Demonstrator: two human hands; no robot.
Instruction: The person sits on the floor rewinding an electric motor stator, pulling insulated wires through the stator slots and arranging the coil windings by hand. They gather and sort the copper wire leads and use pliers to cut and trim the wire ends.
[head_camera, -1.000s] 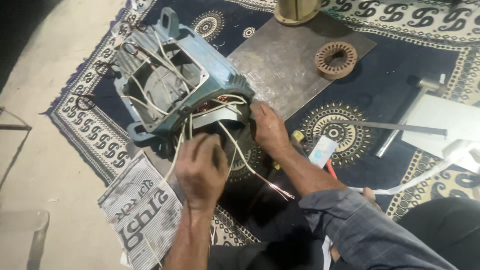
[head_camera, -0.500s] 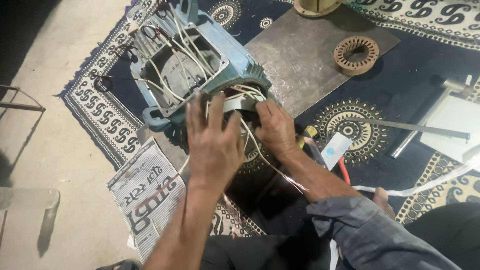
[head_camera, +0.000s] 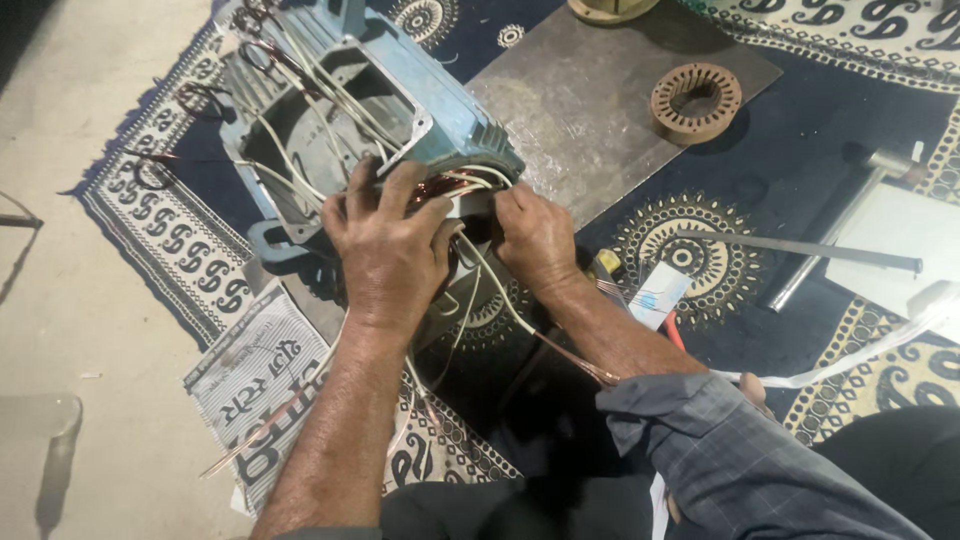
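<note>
On patterned rug (head_camera: 180, 240), centre frame: blue-grey motor housing (head_camera: 350, 110) lying on its side w/ white leads trailing out. Left hand (head_camera: 390, 250) spread wide, pressing on copper winding (head_camera: 435, 188) at open end; right hand (head_camera: 535, 235) pinched narrow on white leads (head_camera: 480, 180). Step, by my read: dressing/tucking coil ends. Next move likely needs firm hold plus careful lead routing.

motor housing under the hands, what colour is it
Light blue-grey motor housing, with white wires across it; the head view shows it best.
</note>
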